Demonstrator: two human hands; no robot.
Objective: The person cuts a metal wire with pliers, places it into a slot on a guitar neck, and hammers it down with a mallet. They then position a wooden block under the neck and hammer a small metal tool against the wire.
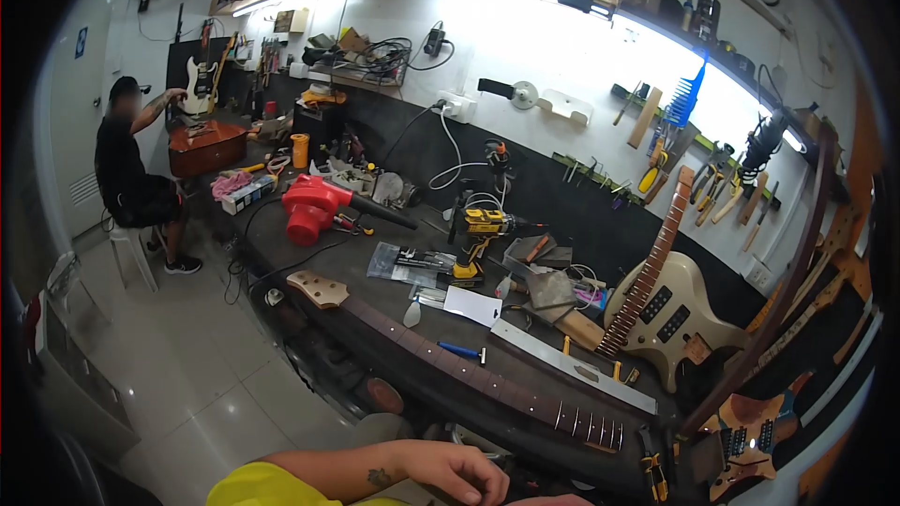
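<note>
My left hand (461,470) is at the bottom edge, its arm coming from a yellow sleeve. Its fingers curl inward, and whatever they may hold is hidden. Only a sliver of my right hand (551,500) shows beside it, with the fingers cut off by the frame. Just beyond both hands, a guitar neck (450,362) lies along the bench's front edge, headstock to the left. Several metal frets (589,428) cross its right end. Yellow-and-black pliers (653,480) rest to the right of the hands. A blue-handled tool with a T-shaped head (459,351) lies behind the neck.
On the bench (370,286) are a red blower (312,208), a yellow cordless drill (481,225), a long metal bar (572,365) and a cream electric guitar (670,314). A colourful guitar body (753,436) is at right. Another person (131,159) sits far left by an acoustic guitar (206,145).
</note>
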